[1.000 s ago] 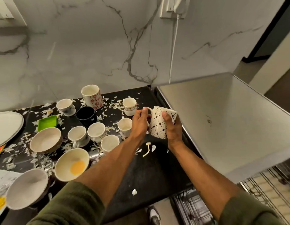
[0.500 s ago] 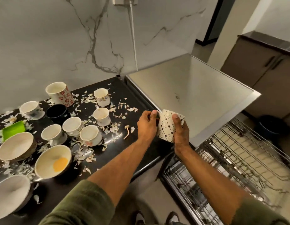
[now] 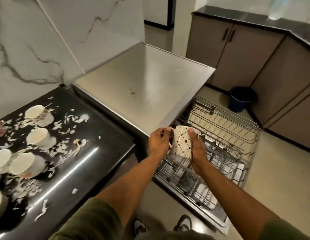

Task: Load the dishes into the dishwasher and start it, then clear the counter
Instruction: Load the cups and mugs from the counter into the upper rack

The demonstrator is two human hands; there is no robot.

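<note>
Gripping mug [image 3: 182,143], both hands

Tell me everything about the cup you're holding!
The mug is cream white with dark lines and little coffee-bean marks, and looks ceramic. It is tilted, held in the air over the pulled-out dishwasher rack. The left hand grips its handle side, and the right hand holds the other side.

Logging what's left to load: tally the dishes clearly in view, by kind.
Cups on counter: 4
Mug, held by left hand and right hand: 1
Total: 5
Blurred pieces cut off at the left edge are not counted.
</note>
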